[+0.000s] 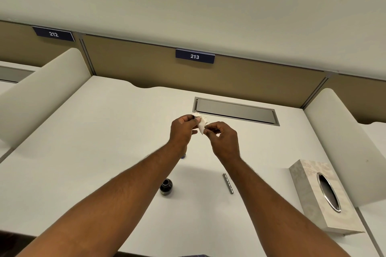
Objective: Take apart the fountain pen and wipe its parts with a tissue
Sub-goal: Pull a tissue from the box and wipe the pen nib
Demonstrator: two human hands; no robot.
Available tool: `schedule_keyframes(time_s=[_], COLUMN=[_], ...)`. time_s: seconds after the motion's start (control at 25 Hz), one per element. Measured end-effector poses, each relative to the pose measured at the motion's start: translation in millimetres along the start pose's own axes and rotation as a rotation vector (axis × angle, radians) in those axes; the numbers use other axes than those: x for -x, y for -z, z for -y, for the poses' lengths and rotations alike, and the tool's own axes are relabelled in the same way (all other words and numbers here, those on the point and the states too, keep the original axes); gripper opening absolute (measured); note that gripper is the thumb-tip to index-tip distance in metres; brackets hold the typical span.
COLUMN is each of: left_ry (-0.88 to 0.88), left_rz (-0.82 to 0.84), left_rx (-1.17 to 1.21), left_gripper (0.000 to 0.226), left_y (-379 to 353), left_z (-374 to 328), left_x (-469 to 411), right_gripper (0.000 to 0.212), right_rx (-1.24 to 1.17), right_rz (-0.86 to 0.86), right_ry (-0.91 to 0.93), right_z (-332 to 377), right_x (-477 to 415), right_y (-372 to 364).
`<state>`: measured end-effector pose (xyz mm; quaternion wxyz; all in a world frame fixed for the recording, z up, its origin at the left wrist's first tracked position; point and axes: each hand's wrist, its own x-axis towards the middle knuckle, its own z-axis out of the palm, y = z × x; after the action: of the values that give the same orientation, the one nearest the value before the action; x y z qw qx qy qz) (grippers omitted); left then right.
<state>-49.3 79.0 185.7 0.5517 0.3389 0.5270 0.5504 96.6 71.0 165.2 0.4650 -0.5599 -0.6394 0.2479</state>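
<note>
White tissue (201, 123) pinched btwn left hand (181, 130) & right hand (225, 140), frame centre; metal pen part (228, 183) lies on desk (104, 142), lower centre.

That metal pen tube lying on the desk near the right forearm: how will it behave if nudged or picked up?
The metal pen tube looks round and lies flat on the smooth desk, so a sideways nudge would probably roll it. Its shiny finish may slip in a light pinch. It looks rigid, unlikely to bend.

White desk (104, 131), grey cable flap (235, 110), sign 213 (194, 56), perhaps an ink bottle (166, 187)
</note>
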Motion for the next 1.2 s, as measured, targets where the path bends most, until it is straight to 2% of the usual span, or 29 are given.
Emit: schedule_keyframes(time_s=[0.12, 0.36, 0.44, 0.6, 0.68, 0.8, 0.92, 1.04, 1.2], left_ry=[0.040, -0.005, -0.031, -0.054, -0.064, -0.054, -0.027, -0.005, -0.004], left_rz=[-0.089, -0.174, -0.156, 0.035, 0.064, 0.049, -0.034, -0.108, -0.099], left_rx=[0.048, -0.048, -0.109, -0.116, -0.113, -0.132, -0.125, -0.140, -0.228], left_gripper=[0.014, 0.011, 0.015, 0.023, 0.026, 0.020, 0.012, 0.016, 0.021], left_y=[1, 16, 15, 6, 5, 4, 5, 8, 6], left_z=[-2, -7, -3, 2, 1, 1, 3, 4, 4], left_x=[-2, -13, -10, -2, -3, -5, -7, -11, -8], right_gripper=[0.013, 0.013, 0.011, 0.009, 0.010, 0.017, 0.023, 0.026, 0.026], right_rx=[-0.018, -0.085, -0.094, -0.118, -0.127, -0.121, -0.124, -0.154, -0.204], right_rz=[-0.001, -0.045, -0.051, -0.026, -0.001, 0.038, 0.050, 0.028, 0.001], right_ry=[-0.024, -0.098, -0.093, -0.116, -0.126, -0.120, -0.149, -0.171, -0.162], right_z=[-2, -8, -5, -3, -4, -4, -6, -10, -7], right_x=[-1, 2, 1, -1, -1, -1, 0, 2, 1], right_y=[-1, 4, 3, -2, -3, -3, -2, 0, -1])
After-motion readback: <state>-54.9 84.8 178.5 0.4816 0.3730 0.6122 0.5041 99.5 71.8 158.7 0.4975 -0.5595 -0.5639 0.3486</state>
